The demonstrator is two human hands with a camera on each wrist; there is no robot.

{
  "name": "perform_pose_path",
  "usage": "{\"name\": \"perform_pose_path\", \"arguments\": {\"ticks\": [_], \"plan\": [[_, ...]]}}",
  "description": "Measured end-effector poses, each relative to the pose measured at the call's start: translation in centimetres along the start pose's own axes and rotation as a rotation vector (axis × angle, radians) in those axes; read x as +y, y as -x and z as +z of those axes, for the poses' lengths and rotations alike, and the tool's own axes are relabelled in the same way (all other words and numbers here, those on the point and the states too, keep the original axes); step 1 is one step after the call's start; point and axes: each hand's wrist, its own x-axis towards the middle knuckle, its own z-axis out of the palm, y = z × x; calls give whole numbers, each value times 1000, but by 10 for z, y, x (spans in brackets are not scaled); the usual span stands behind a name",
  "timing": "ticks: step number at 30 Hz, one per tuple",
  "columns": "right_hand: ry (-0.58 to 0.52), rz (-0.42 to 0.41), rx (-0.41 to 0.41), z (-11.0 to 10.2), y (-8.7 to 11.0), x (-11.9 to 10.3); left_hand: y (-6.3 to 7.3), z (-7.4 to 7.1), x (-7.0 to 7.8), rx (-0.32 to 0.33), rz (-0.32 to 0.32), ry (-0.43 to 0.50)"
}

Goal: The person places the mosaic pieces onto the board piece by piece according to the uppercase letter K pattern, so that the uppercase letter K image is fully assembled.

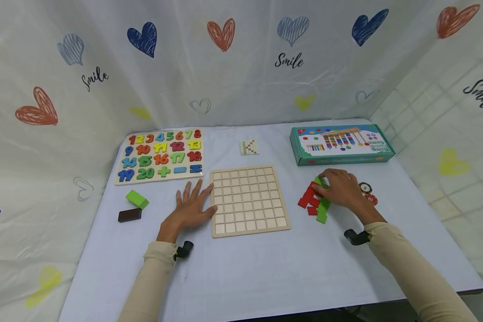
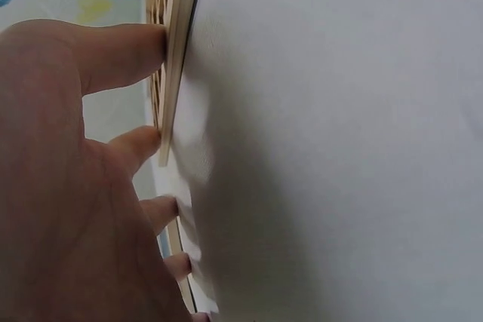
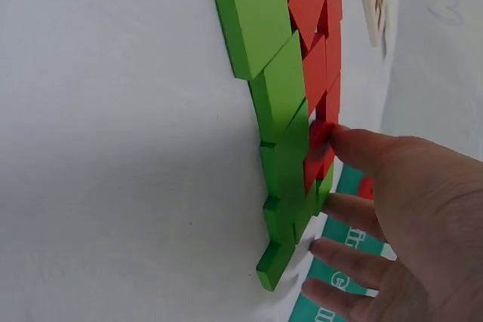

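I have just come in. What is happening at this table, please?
A person's right hand touches the cluster of red tiles and green tiles at the right. The left hand rests against the left edge of the wooden grid board, whose cells hold no tiles. A number puzzle board lies farther back, at the left.

"Smile" reads three times in black script on the white backdrop [image 1: 241,85]; number board [image 1: 172,175] carries colored 1 to 20 plus "+" and "-" signs, last blue sign on its bottom row unclear; white lettering on the green box [image 1: 342,144] too small to read.
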Motion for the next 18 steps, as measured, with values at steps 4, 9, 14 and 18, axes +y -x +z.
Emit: {"name": "perform_pose_path", "arguments": {"ticks": [4,9,14,18], "plan": [[-23,6,18,1,0,-3,0,1,-1,5,-1,6],[-51,24,24,1,-4,-4,-1,1,-3,0,-12,10],[-91,19,70,3,-7,-4,-1,1,-3,5,-12,-1],[-105,2,110,6,-9,-4,-2,2,-2,8,-7,1]]}}
